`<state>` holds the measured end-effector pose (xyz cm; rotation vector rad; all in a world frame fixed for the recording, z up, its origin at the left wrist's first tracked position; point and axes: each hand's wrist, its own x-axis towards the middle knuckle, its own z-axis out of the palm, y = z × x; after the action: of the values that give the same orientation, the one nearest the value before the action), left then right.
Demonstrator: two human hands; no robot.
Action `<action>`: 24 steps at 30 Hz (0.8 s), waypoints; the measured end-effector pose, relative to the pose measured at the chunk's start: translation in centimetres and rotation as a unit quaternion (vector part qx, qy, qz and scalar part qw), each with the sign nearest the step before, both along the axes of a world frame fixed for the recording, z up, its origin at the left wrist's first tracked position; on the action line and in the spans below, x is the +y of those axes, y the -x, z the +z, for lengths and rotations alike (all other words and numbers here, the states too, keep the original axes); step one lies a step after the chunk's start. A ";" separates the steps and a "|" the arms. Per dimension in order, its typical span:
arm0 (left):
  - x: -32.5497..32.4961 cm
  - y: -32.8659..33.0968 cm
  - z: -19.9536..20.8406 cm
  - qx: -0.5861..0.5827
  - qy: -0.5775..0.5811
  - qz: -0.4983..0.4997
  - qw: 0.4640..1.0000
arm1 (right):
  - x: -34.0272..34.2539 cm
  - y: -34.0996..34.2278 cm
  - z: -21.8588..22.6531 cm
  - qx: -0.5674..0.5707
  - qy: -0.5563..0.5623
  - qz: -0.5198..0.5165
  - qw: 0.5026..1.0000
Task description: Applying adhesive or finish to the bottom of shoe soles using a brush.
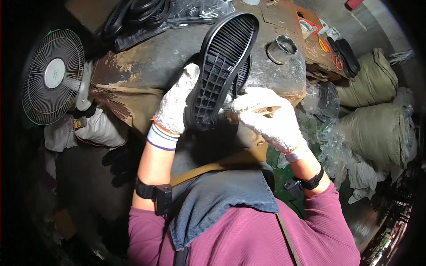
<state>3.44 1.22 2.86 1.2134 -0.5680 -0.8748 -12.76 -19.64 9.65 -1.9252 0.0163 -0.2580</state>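
Observation:
A black rubber shoe sole is tilted up over the near edge of the worktable, its ribbed and gridded side toward me. My left hand, in a white knit glove, grips its left edge with the fingers hidden behind it. Just to the right, my gloved right hand is closed around a wooden-handled brush. The brush's front end points at the sole's lower right edge; I cannot tell whether it touches. Another black sole shows partly behind the first. An open metal can stands beyond my right hand.
The worn worktable bears black coiled strips and clear plastic at the back left. A fan stands left. On a side bench lie orange-handled scissors and black soles. Stuffed green sacks stand right.

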 end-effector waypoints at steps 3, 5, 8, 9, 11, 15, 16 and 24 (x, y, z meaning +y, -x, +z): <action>0.7 0.7 1.0 -0.029 -0.014 -0.024 0.999 | 0.0 -0.2 1.6 0.032 -0.056 -0.031 0.997; 1.2 1.1 1.6 -0.067 -0.028 -0.044 0.996 | -1.0 -0.7 1.2 0.023 -0.125 -0.070 0.989; 1.5 1.6 1.8 -0.122 -0.048 -0.072 0.989 | -3.2 -1.4 1.6 -0.005 -0.126 -0.115 0.985; 1.1 1.7 1.0 0.218 0.096 -0.057 0.970 | -3.8 -1.6 1.9 -0.011 -0.078 -0.135 0.988; 0.9 2.2 0.5 0.263 0.114 -0.055 0.957 | -5.8 -2.6 1.5 -0.026 -0.028 -0.169 0.985; 0.0 3.6 0.0 0.362 0.137 -0.042 0.921 | -8.0 -4.8 1.1 -0.148 0.181 -0.220 0.947; -0.1 3.5 -0.3 0.420 0.155 -0.045 0.893 | -8.1 -5.7 0.9 -0.235 0.283 -0.216 0.905; 0.3 5.1 -1.0 0.478 0.161 -0.067 0.861 | -7.5 -6.6 -0.2 -0.306 0.431 -0.174 0.831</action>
<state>-1.62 1.48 1.87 0.3264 0.0310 -1.3029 -6.20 -27.12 9.43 -2.6277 -0.2132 -1.3081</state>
